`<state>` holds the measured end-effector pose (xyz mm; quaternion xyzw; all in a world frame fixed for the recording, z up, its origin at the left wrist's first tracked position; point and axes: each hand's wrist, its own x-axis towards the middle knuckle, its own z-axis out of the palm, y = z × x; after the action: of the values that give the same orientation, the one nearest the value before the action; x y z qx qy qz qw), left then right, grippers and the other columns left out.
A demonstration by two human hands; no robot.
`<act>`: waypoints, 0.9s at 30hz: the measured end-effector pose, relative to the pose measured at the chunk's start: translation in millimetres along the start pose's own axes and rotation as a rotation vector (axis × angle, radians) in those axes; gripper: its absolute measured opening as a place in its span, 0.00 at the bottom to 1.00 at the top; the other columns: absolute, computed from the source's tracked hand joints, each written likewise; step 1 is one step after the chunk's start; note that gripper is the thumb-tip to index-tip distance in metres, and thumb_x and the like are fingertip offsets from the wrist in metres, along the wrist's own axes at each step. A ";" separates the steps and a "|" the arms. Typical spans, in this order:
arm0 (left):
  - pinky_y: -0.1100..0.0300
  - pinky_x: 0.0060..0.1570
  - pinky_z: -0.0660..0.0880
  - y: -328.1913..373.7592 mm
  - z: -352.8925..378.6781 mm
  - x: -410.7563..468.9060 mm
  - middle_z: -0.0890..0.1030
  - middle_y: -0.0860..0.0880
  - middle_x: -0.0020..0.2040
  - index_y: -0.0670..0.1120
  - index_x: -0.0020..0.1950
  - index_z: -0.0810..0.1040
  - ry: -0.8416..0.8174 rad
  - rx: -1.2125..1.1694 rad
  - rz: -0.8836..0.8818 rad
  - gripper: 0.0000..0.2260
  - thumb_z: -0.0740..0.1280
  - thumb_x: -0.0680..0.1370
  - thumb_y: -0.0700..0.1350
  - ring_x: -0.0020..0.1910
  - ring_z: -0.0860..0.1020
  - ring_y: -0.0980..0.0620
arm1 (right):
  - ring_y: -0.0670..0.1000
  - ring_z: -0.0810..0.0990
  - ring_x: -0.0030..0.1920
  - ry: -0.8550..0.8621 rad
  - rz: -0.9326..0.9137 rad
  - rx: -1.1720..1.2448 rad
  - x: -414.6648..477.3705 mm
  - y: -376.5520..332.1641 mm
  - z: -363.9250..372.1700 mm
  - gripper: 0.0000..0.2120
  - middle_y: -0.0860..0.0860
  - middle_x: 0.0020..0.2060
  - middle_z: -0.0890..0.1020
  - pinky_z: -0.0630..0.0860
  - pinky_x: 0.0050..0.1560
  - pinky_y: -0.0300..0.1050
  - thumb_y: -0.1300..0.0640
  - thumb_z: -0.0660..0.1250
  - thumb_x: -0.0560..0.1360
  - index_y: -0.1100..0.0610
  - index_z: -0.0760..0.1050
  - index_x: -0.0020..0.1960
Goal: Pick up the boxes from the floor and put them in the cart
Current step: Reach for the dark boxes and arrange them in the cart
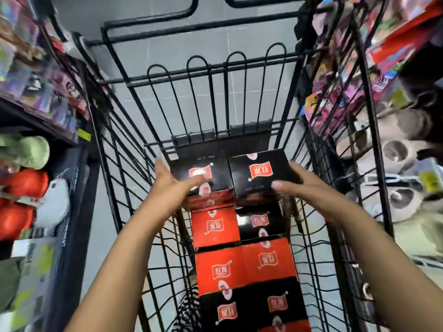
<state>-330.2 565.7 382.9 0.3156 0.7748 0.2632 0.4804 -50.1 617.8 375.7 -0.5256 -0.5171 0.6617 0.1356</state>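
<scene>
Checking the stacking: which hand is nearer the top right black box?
Right. The right hand touches the top right black box's right edge; the left hand is at the left black box.

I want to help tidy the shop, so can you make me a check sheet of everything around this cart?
Surface: grey tiled floor; no boxes show on the visible part.
Job's things: the black wire cart holds stacked boxes. The left black box and the right black box sit on top at the far end, with red boxes lower and nearer.
Clutter: striped cloth low by the cart's near end.
Hands: the left hand is open, fingers across the left black box. The right hand is open against the right black box's side.
Cables: nothing seen.
Surroundings: toy shelf on the left, goods rack on the right, both close.
</scene>
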 end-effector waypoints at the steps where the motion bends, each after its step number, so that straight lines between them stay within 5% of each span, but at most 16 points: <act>1: 0.43 0.68 0.67 0.1 -1.7 -1.1 0.70 0.44 0.71 0.51 0.76 0.56 0.015 -0.123 -0.110 0.61 0.75 0.50 0.73 0.68 0.70 0.43 | 0.41 0.82 0.54 0.064 0.018 0.028 0.5 -1.6 -0.1 0.30 0.42 0.52 0.84 0.76 0.59 0.41 0.37 0.75 0.64 0.48 0.76 0.62; 2: 0.46 0.66 0.69 -2.3 -1.2 -0.2 0.75 0.45 0.67 0.47 0.73 0.64 0.008 -0.191 -0.184 0.57 0.73 0.51 0.74 0.64 0.75 0.45 | 0.45 0.82 0.54 0.137 0.043 0.036 3.2 -3.1 3.3 0.32 0.46 0.51 0.85 0.75 0.61 0.46 0.31 0.73 0.62 0.51 0.79 0.58; 4: 0.52 0.60 0.73 -3.9 5.0 -2.7 0.83 0.46 0.56 0.47 0.59 0.78 -0.014 -0.242 -0.201 0.34 0.72 0.62 0.68 0.53 0.81 0.47 | 0.48 0.84 0.51 0.230 0.079 0.050 10.5 -5.5 16.9 0.28 0.49 0.49 0.86 0.77 0.58 0.45 0.35 0.73 0.63 0.54 0.81 0.54; 9: 0.50 0.53 0.78 -8.4 12.8 -0.6 0.85 0.47 0.46 0.47 0.48 0.79 0.056 -0.157 -0.113 0.15 0.72 0.72 0.58 0.45 0.83 0.46 | 0.48 0.84 0.43 0.372 0.061 0.055 18.4 -4.2 32.0 0.15 0.50 0.43 0.86 0.78 0.45 0.43 0.47 0.76 0.68 0.55 0.82 0.49; 16: 0.56 0.43 0.78 -14.6 20.2 -0.8 0.85 0.47 0.46 0.48 0.48 0.79 0.037 -0.172 -0.059 0.11 0.70 0.74 0.54 0.38 0.82 0.50 | 0.51 0.85 0.47 0.457 0.030 0.045 23.3 7.8 29.5 0.12 0.48 0.42 0.86 0.79 0.56 0.55 0.46 0.75 0.69 0.54 0.83 0.45; 25: 0.46 0.54 0.78 -10.6 29.1 -5.7 0.84 0.48 0.50 0.47 0.57 0.78 0.152 -0.225 -0.119 0.20 0.71 0.72 0.58 0.48 0.82 0.45 | 0.51 0.82 0.50 0.400 0.117 -0.116 25.9 0.3 25.4 0.23 0.50 0.47 0.84 0.78 0.58 0.51 0.38 0.73 0.68 0.55 0.79 0.52; 27: 0.45 0.60 0.75 0.3 29.0 -16.2 0.80 0.45 0.58 0.45 0.66 0.72 0.181 -0.187 -0.139 0.27 0.69 0.73 0.60 0.57 0.79 0.41 | 0.53 0.81 0.54 0.382 0.170 -0.165 18.6 -9.6 27.7 0.35 0.52 0.54 0.83 0.77 0.60 0.50 0.30 0.70 0.63 0.56 0.76 0.57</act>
<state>-298.2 556.9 380.9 0.1901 0.8070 0.3276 0.4530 -84.4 620.3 370.9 -0.6924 -0.4883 0.5146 0.1313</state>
